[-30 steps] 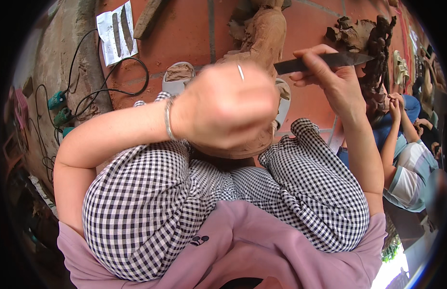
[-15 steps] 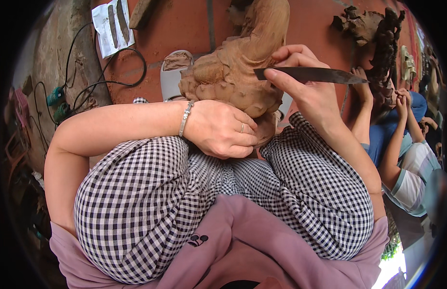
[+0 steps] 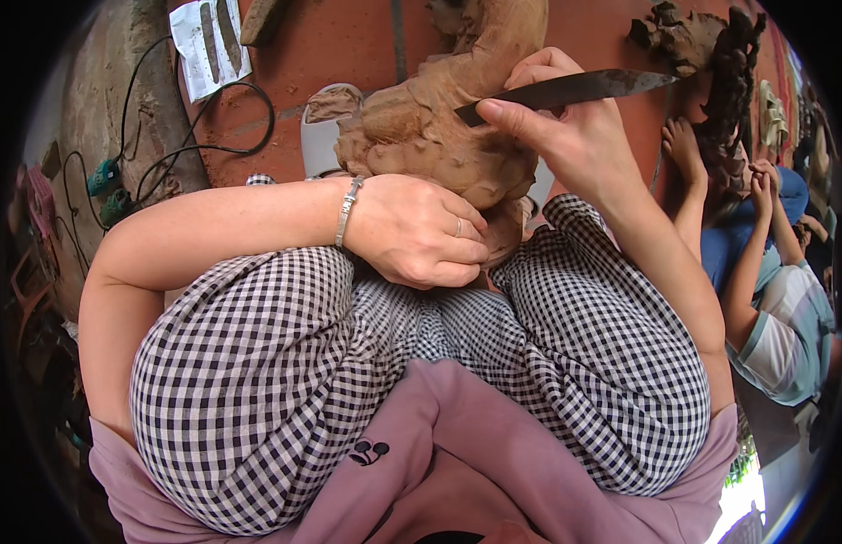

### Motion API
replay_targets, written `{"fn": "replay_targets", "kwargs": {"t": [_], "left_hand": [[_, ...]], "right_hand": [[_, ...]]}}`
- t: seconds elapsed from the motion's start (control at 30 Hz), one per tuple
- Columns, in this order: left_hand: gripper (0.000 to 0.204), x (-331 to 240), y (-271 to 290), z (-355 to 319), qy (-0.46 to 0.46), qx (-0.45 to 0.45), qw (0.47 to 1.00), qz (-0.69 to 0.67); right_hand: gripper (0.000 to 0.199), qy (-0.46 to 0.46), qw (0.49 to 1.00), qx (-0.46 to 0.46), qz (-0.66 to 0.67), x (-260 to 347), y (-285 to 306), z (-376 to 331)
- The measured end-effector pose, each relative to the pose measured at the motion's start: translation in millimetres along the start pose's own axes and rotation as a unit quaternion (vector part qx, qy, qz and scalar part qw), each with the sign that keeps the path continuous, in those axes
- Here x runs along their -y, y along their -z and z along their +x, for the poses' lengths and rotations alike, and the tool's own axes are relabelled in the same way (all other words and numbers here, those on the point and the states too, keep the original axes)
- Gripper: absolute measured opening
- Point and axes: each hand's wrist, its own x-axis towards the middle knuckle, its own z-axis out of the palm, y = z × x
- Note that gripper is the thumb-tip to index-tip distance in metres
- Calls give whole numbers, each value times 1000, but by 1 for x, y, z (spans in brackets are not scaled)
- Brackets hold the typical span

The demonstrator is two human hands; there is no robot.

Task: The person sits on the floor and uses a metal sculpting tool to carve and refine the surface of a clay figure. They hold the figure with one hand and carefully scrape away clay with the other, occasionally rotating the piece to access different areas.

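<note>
A brown carved piece of wood [image 3: 394,122] with a knobbly near end and a thick curved upper part stands between my knees. My left hand [image 3: 416,231] is closed at its near end, fingers curled round the wood, the fingertips hidden. In my right hand [image 3: 566,131] I grip a dark flat metal blade [image 3: 611,84], thumb pressed along its lower edge. The blade's left end rests at the surface of the carving. Its pointed right end sticks out past my hand into the air.
Two more flat blades [image 3: 209,43] lie on white paper at the far left, beside a black cable [image 3: 271,118] and a log [image 3: 140,91]. Dark gnarled wood [image 3: 725,82] stands at the far right. Another person [image 3: 783,308] sits on the right.
My right hand has moved up and slightly left, and the blade has tilted with its pointed end higher. Its left end has slid left over the carving. My left hand keeps its place.
</note>
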Motion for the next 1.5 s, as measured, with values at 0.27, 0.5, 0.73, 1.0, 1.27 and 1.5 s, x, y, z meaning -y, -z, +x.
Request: {"fn": "replay_targets", "kwargs": {"t": [0.27, 0.5, 0.73, 1.0, 1.27, 1.5], "left_hand": [[17, 0, 0, -1, 0, 3, 1000, -1], [17, 1, -1, 1, -3, -5, 1000, -1], [18, -1, -1, -1, 3, -7, 1000, 3], [19, -3, 0, 0, 2, -7, 1000, -1], [19, -4, 2, -1, 3, -5, 1000, 5], [18, -2, -1, -3, 1, -7, 1000, 2]], "right_hand": [[19, -39, 996, 63, 53, 4, 15, 7], [12, 144, 958, 247, -20, 8, 41, 43], [15, 377, 829, 411, -33, 42, 43, 95], [10, 129, 780, 586, -180, 91, 37, 132], [10, 141, 808, 535, -202, 107, 32, 119], [11, 301, 799, 479, -206, 66, 31, 110]]}}
